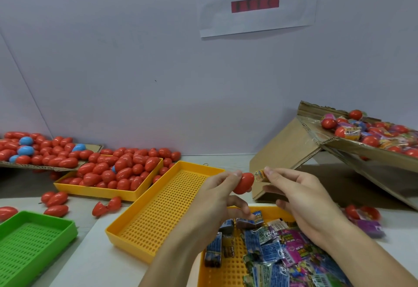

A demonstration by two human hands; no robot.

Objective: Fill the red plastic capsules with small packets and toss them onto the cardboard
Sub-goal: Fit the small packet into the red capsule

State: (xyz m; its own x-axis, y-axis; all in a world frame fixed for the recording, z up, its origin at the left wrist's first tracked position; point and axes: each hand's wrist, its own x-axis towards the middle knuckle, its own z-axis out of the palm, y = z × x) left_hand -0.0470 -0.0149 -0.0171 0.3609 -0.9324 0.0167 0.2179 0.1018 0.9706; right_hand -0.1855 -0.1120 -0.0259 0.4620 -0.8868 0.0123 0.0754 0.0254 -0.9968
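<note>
Right now the left hand [220,193] grips a red capsule [243,183] between thumb and fingers, held up over the table's middle, just past the far edge of the packet tray [228,271]. The right hand [300,198] pinches a small orange packet [260,175] at the capsule's right end. Whether the packet has entered the opening cannot be told. Likely risks: the packet may catch on the rim and crumple, or slip out of so light a pinch and drop among the loose packets [282,252]. A capsule left half-closed could pop apart when tossed onto the sloping cardboard [291,148] at the table's far right corner.
</note>
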